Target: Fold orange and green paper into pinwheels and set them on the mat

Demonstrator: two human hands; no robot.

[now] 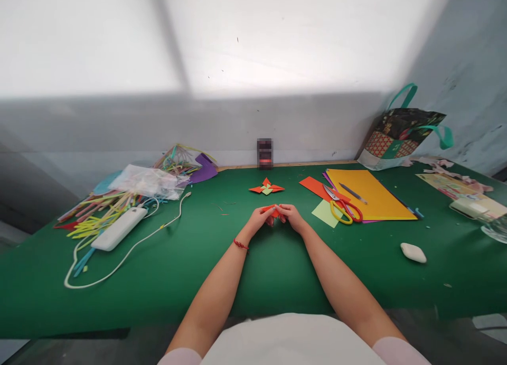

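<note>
Between my two hands is a small piece of folded orange paper [271, 209], raised a little off the green table. My left hand [259, 220], with a red bracelet at the wrist, pinches it from the left. From the other side my right hand [290, 217] grips it with closed fingertips. The fingers cover much of the paper, so its full shape is hidden. Just beyond the hands lies an orange and light-green folded paper star [266, 187]. To the right are an orange paper strip [312, 187], a light-green paper square [325, 213] and scissors [343, 204] with red and yellow handles.
Yellow paper sheets [372, 190] with a pen [353, 193] lie right. A white power bank [119, 228] with a cable and a heap of paper strips [103, 206] sit left. A patterned bag [400, 135], a white case [413, 252] and a phone-like object [265, 153] are around.
</note>
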